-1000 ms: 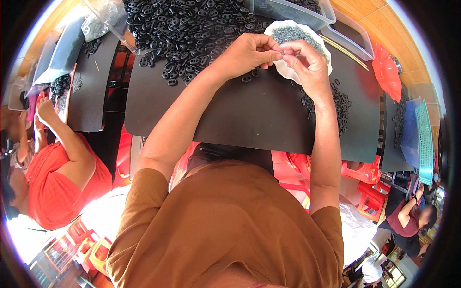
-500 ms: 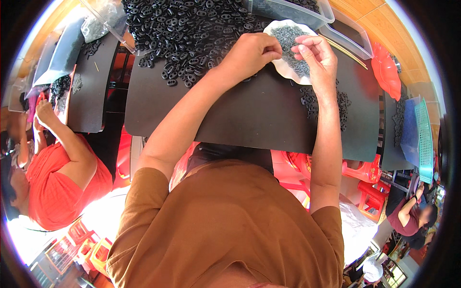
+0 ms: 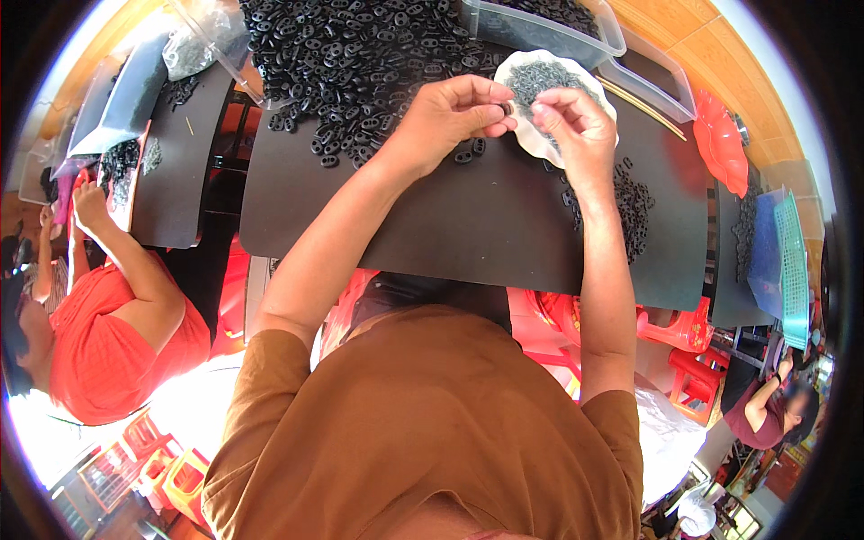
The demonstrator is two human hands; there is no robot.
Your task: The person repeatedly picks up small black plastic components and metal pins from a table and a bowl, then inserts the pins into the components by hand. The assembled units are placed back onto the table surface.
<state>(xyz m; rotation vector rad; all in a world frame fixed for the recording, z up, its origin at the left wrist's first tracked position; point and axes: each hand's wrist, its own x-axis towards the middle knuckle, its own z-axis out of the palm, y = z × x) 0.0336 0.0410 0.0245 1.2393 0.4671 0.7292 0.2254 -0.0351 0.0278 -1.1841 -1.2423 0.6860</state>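
My left hand [image 3: 453,117] pinches a small black two-holed oval piece [image 3: 506,109] between thumb and fingers, left of the scalloped white dish [image 3: 608,101]. Facing it, my right hand [image 3: 576,126] is closed in a pinch over the dish; whatever is between its fingertips is too small to make out. Tiny grey spring-like pieces [image 3: 531,79] fill the dish. Beyond my left hand spreads a large heap of black two-holed oval pieces [image 3: 351,67]. Small black parts [image 3: 633,211] lie beside my right forearm.
A clear bin [image 3: 540,36] of black parts stands behind the dish. Thin sticks [image 3: 646,110] and a red tray [image 3: 720,144] lie to the right, with a turquoise basket [image 3: 792,270] farther out. At the left table [image 3: 171,189] a person in red [image 3: 126,333] works.
My left hand has turned, and the black piece in it now shows. My right hand has moved down and left, from open-looking fingers into a pinch near the left hand.
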